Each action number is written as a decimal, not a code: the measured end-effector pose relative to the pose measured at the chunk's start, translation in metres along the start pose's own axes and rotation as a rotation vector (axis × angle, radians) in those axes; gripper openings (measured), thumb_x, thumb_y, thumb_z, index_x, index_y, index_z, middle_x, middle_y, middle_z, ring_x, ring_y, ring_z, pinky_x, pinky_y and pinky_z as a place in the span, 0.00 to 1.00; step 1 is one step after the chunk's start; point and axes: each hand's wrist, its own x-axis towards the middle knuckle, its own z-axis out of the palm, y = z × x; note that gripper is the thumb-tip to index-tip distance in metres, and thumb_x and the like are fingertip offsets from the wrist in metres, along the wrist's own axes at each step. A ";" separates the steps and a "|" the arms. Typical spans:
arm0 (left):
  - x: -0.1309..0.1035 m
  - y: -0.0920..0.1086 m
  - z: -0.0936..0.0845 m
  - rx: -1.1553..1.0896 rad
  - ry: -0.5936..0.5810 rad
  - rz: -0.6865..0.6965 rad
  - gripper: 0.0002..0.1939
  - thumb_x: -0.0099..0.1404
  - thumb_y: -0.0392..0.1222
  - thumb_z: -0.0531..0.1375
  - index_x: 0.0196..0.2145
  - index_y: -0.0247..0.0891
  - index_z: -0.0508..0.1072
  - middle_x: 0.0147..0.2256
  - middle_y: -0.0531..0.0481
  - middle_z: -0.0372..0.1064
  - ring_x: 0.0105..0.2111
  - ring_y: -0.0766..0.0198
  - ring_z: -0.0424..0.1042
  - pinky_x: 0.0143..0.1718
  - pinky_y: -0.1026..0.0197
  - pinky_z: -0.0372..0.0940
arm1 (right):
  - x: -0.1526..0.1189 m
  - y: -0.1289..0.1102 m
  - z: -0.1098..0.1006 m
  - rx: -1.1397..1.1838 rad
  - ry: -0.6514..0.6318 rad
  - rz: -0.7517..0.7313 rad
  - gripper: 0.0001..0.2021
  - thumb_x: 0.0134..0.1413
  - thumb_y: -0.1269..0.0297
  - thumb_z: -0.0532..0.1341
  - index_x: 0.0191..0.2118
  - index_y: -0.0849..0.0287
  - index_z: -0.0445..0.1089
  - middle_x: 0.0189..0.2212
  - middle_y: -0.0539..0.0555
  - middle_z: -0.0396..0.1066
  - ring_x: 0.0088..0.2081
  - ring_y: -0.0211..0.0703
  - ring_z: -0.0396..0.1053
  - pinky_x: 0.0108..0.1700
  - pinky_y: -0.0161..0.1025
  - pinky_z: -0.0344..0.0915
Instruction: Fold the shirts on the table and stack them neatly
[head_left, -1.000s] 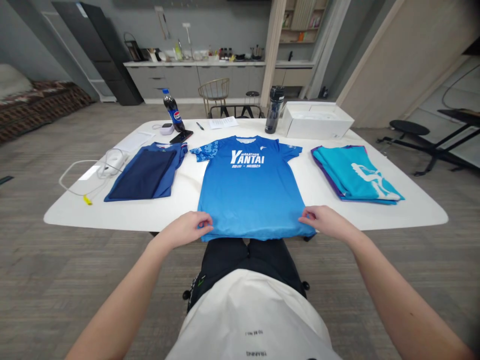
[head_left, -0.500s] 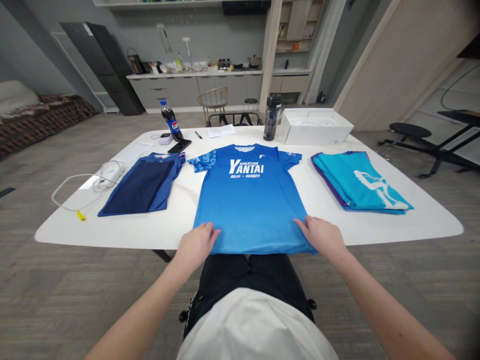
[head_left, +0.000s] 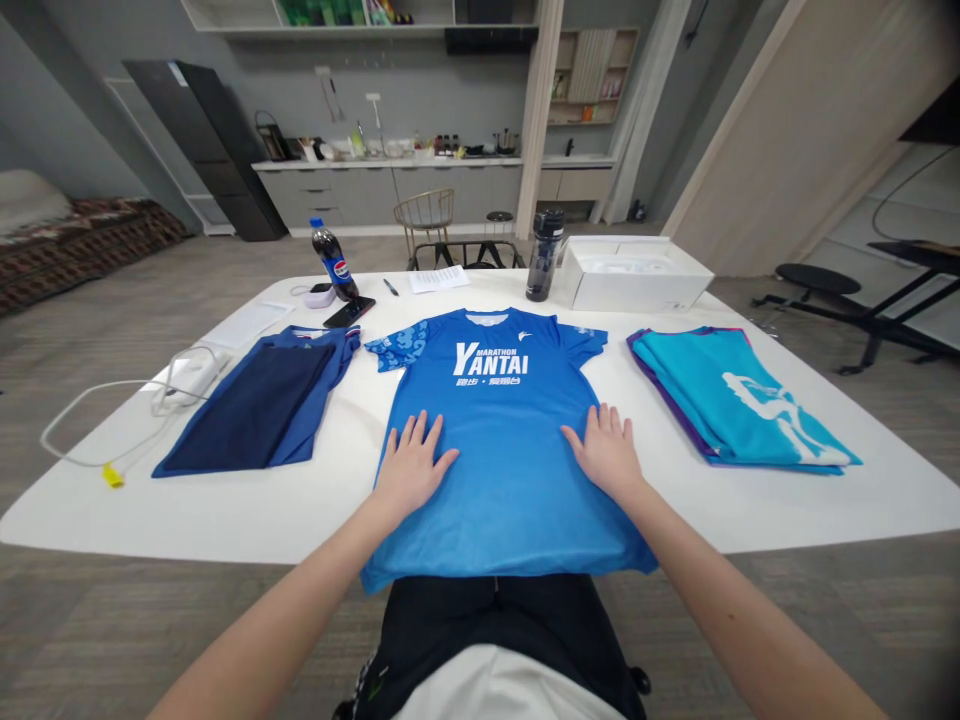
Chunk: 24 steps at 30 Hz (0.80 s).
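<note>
A blue T-shirt [head_left: 499,470] with white "Marathon Yantai" lettering lies spread flat, its collar away from me and its hem over the near table edge. My left hand [head_left: 412,468] rests on the left side of the shirt body, palm down with fingers spread. On the right side of the body, my right hand [head_left: 606,450] lies likewise, fingers apart. To the left is a pile of folded dark blue clothing [head_left: 251,405]. A folded turquoise garment [head_left: 742,395] with a white print sits to the right, purple cloth showing beneath it.
The white table [head_left: 330,515] also bears a cola bottle [head_left: 332,262], a phone [head_left: 349,312], a dark drink bottle [head_left: 544,255], a white box [head_left: 634,275], papers [head_left: 439,280], a pen [head_left: 391,287] and a white charger [head_left: 193,375] whose cable loops past the left edge.
Both hands have let go of the shirt's hem and moved up onto its body, fingers now spread flat. My view has shifted closer to the table.
</note>
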 end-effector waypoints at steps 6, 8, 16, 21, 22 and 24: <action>0.123 0.002 -0.012 0.005 0.115 0.022 0.36 0.75 0.58 0.45 0.72 0.35 0.52 0.73 0.38 0.41 0.72 0.47 0.44 0.70 0.41 0.45 | 0.115 -0.035 -0.002 0.232 0.018 -0.263 0.35 0.70 0.43 0.44 0.71 0.63 0.55 0.73 0.63 0.44 0.73 0.58 0.41 0.71 0.58 0.44; 0.168 -0.006 -0.011 0.022 0.137 0.025 0.34 0.75 0.55 0.46 0.72 0.33 0.54 0.73 0.37 0.42 0.72 0.48 0.44 0.71 0.42 0.43 | 0.158 -0.033 0.003 0.291 0.026 -0.231 0.34 0.71 0.44 0.44 0.70 0.62 0.56 0.74 0.62 0.44 0.73 0.57 0.41 0.71 0.57 0.46; 0.242 -0.090 0.005 -0.076 -0.089 -0.307 0.40 0.72 0.66 0.39 0.72 0.41 0.53 0.73 0.41 0.44 0.71 0.41 0.45 0.68 0.35 0.46 | 0.232 0.016 0.026 0.113 -0.135 0.076 0.40 0.70 0.43 0.40 0.72 0.72 0.49 0.71 0.73 0.48 0.71 0.65 0.46 0.70 0.55 0.45; 0.260 -0.099 0.001 0.000 -0.084 -0.530 0.45 0.70 0.67 0.40 0.70 0.30 0.57 0.70 0.30 0.48 0.69 0.35 0.49 0.67 0.33 0.43 | 0.254 0.006 0.022 -0.010 -0.144 0.244 0.45 0.68 0.38 0.38 0.68 0.78 0.58 0.68 0.80 0.52 0.69 0.74 0.50 0.68 0.63 0.45; 0.266 -0.094 0.001 0.018 -0.064 -0.481 0.44 0.71 0.66 0.40 0.70 0.29 0.57 0.70 0.29 0.49 0.69 0.36 0.50 0.68 0.33 0.42 | 0.261 0.000 0.022 0.000 -0.144 0.186 0.44 0.68 0.38 0.38 0.67 0.77 0.59 0.68 0.78 0.53 0.69 0.71 0.50 0.68 0.62 0.45; 0.279 -0.081 0.004 0.002 -0.059 -0.343 0.41 0.72 0.64 0.39 0.70 0.33 0.57 0.71 0.34 0.47 0.70 0.39 0.48 0.69 0.36 0.42 | 0.273 -0.013 0.025 0.060 -0.162 0.053 0.42 0.69 0.40 0.37 0.69 0.74 0.56 0.70 0.72 0.50 0.71 0.63 0.48 0.70 0.58 0.44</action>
